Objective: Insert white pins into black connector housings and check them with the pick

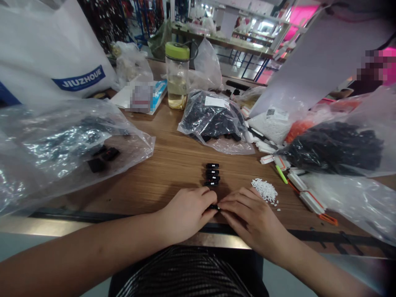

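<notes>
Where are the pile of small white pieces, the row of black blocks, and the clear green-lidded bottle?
Pile of small white pieces [264, 190], head view: heap's middle.
Row of black blocks [213, 172], head view: a middle block.
Clear green-lidded bottle [177, 86], head view: body's front.

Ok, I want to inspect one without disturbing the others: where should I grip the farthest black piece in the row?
I'd pinch the farthest black piece by its left and right ends, coming from above. It lies crosswise, so both short ends look free, while its near long side closely faces the next black piece.
</notes>
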A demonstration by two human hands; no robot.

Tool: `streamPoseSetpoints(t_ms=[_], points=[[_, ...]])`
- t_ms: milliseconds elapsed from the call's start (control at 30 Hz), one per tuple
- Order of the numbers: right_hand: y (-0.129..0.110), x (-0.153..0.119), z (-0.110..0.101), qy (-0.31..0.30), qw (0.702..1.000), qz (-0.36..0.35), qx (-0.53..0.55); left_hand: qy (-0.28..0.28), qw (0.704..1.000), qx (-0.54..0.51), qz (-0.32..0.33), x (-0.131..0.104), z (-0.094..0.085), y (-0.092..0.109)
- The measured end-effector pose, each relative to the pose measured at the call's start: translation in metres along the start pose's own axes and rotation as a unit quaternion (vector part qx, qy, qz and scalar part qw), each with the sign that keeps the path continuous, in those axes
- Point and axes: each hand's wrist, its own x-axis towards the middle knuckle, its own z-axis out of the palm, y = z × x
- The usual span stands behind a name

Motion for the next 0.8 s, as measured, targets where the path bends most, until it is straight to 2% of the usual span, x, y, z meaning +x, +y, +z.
streamPoseSetpoints(t_ms=[233, 333, 433, 500, 600, 700, 800], points=[[-0.010, -0.001, 0.006, -0.020, 0.991, -0.045, -0.126, -0.011, 1.000, -0.006, -0.018, -0.001, 0.000, 0.001], [-0.003, -0.003, 0.000, -0.020, 0.995, -0.031, -0.089, -0.009, 1.000, -0.005, -0.019, -0.001, 0.001, 0.001], [0.030, -0.008, -0.022, 0.027, 0.998, 0.047, -0.025, -0.007, 1.000, -0.007, -0.013, -0.001, 0.002, 0.000], [0.061, -0.012, -0.042, 0.055, 0.984, 0.167, -0.044, -0.005, 1.000, -0.004, -0.009, -0.001, 0.002, -0.001], [0.104, -0.019, -0.062, -0.002, 0.950, 0.298, -0.090, -0.001, 1.000, 0.001, -0.008, -0.001, 0.002, 0.000], [0.124, -0.021, -0.066, -0.045, 0.942, 0.326, -0.059, 0.000, 1.000, 0.001, -0.008, -0.001, 0.002, 0.000], [0.128, -0.020, -0.063, -0.059, 0.946, 0.318, -0.031, -0.002, 1.000, 0.000, -0.011, -0.001, 0.001, 0.000]])
